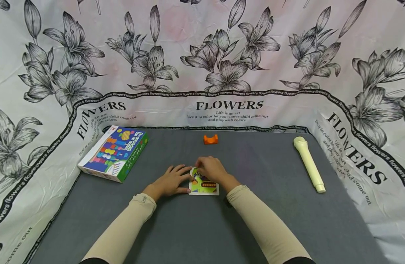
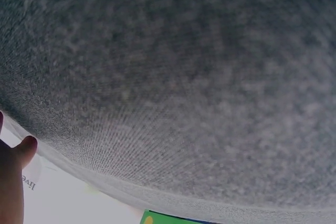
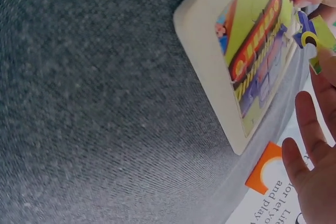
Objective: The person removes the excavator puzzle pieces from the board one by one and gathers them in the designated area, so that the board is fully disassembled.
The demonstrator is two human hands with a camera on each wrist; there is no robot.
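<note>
A small jigsaw puzzle [image 1: 204,187] with a white frame and a green picture lies on the grey table. In the right wrist view the puzzle [image 3: 257,40] shows a red-and-yellow caterpillar-like shape. My right hand [image 1: 211,168] is over the puzzle's top edge, and a puzzle piece [image 3: 317,40] with purple and yellow is pinched in its fingers, tilted above the frame. My left hand [image 1: 171,181] rests at the puzzle's left side, fingers spread and thumb by the lower left corner. Only part of the left hand [image 2: 13,174] enters the left wrist view.
An orange curved block [image 1: 210,139] stands behind the puzzle. A colourful game box [image 1: 115,154] lies at the back left, and a pale yellow stick [image 1: 309,165] with a rounded end lies on the right. A flower-printed cloth [image 1: 229,110] borders the table [image 1: 272,157].
</note>
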